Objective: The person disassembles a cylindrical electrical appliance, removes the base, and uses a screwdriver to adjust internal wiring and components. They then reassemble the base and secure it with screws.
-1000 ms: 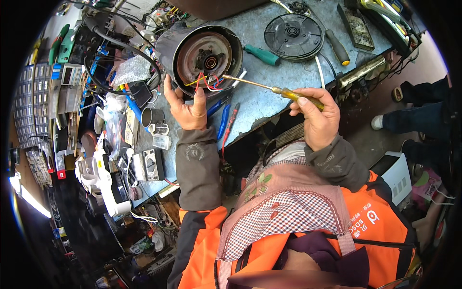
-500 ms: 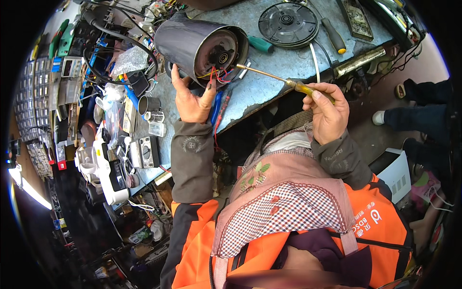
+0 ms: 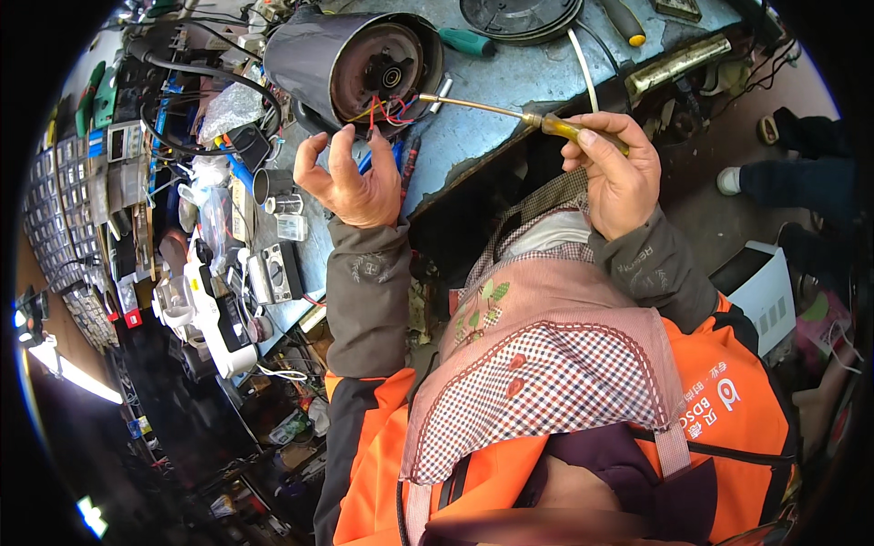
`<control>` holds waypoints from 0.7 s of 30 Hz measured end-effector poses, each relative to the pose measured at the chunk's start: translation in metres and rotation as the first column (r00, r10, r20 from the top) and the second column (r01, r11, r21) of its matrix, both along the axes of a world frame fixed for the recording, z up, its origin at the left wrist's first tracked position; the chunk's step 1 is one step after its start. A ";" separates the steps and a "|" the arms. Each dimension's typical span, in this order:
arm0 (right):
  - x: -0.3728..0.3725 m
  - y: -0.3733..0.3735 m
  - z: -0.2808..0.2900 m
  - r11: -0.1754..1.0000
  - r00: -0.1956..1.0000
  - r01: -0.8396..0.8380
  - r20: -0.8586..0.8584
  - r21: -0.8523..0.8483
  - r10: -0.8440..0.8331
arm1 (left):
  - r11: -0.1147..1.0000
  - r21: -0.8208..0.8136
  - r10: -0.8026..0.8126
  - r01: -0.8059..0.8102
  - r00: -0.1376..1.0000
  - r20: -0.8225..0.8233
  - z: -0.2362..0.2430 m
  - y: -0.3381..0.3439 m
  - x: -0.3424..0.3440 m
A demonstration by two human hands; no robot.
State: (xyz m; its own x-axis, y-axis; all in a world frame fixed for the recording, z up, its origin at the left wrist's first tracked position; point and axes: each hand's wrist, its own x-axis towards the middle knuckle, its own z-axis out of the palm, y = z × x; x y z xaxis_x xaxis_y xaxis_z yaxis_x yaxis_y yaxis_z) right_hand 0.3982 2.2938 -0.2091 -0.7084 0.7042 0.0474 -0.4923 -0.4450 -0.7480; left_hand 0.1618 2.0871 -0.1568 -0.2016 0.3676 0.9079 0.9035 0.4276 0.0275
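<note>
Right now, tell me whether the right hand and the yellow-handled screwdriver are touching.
Touching: the head view shows the right hand gripping the screwdriver by its handle.

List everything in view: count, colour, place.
Workbench: 1, blue, upper middle
Cylindrical housing: 1, dark grey, lying on the workbench
Wires: several, red, blue, yellow, at its open end
Held screwdriver: 1, amber, tip near wires
Round plate: 1, black, top edge
Tool handle: 1, green, beside plate
Grey screwdriver: 1, grey, right of plate
Multimeter: 1, dark, workbench's left
Small clutter: uncountable, mixed colours, left side
Small drawers: many, grey, far left
Box: 1, white, right side
Bystander's leg: one clear, dark, right edge
Apron: 1, pink, lower middle
Jacket: 1, orange, behind apron
Left hand: 1, bare, near the wires
Right hand: 1, bare, around amber handle
</note>
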 end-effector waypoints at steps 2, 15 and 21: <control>0.000 0.001 0.001 1.000 1.000 0.004 0.003 0.004 -0.004 | 0.989 -0.113 0.092 -0.095 0.995 -0.030 0.007 0.004 0.004; -0.002 -0.003 0.007 1.000 1.000 0.024 0.018 0.006 -0.024 | 0.946 -0.212 0.235 -0.243 0.970 -0.066 0.013 0.010 0.006; -0.004 -0.001 0.006 1.000 0.999 0.023 0.024 0.015 -0.023 | 0.917 -0.304 0.230 -0.256 0.966 -0.119 0.026 0.011 0.008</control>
State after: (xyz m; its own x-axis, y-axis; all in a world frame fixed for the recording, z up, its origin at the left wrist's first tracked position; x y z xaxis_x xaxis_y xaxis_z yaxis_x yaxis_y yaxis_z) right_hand 0.3947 2.2929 -0.2032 -0.6930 0.7198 0.0409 -0.4839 -0.4224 -0.7664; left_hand 0.1695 2.0977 -0.1313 -0.2534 0.5852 0.7703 0.7641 0.6094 -0.2117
